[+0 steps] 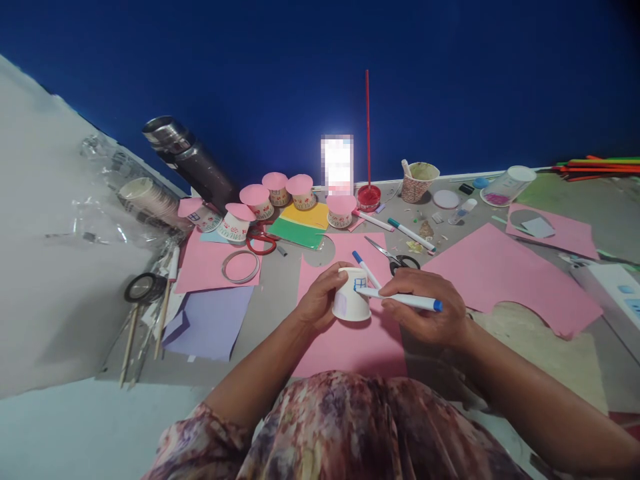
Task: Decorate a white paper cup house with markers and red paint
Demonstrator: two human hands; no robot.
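My left hand [324,296] is closed around the side of a white paper cup [351,308], which stands upside down above a pink sheet [315,353]. A blue window with crossed panes is drawn on the cup, and a pale purple patch shows lower left of it. Between the fingers of my right hand [433,303] is a white felt-tip pen [413,301] with a blue end. Its tip touches the cup at the drawn window. A blue pen cap [357,257] on a white barrel shows just behind the cup.
Several decorated cups with pink paper tops [255,195] stand at the back left, near a dark flask [200,163]. Black-handled scissors [393,259] lie behind my right hand. Purple paper [210,327] and a tape roll [240,267] are at left; cut pink paper [500,267] lies right.
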